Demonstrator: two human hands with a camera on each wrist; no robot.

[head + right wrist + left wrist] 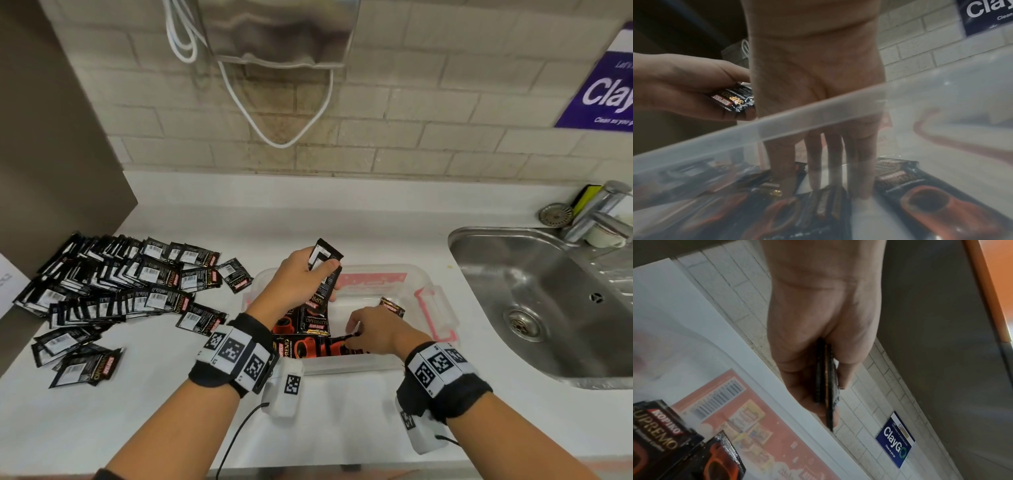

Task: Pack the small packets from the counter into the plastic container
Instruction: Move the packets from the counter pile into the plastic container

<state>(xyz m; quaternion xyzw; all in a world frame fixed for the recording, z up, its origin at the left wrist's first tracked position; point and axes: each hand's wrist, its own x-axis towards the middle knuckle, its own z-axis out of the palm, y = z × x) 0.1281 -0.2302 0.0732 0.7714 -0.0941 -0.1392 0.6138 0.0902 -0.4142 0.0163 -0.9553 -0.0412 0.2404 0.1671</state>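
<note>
Packets (113, 294) lay in a loose black heap on the white counter (171, 411) to the left of the plastic container (442, 308), most with their barcode side up; I could not read the fine print on them. More packets (308, 346) sat inside the container at its near-left end, red cups showing, but my forearms and the wrist bands covered part of that layer in the head view. From the right wrist camera the cloudy container wall (818, 113) blurred everything behind it, so the packets (931, 194) on the floor looked smeared.

My left hand (301, 277) hovered above the container's left part, thumb and fingers pinching a thin stack of packets (323, 270) held edge-on; how many, I could not tell from the left wrist view (826, 386). My right hand (373, 330) reached down inside the container near its front wall, fingers (813, 170) fairly straight and tips resting on the packets there; whether it actually gripped one was hard to make out. The sink (534, 308) lay to the right, cut off at the frame edge.
</note>
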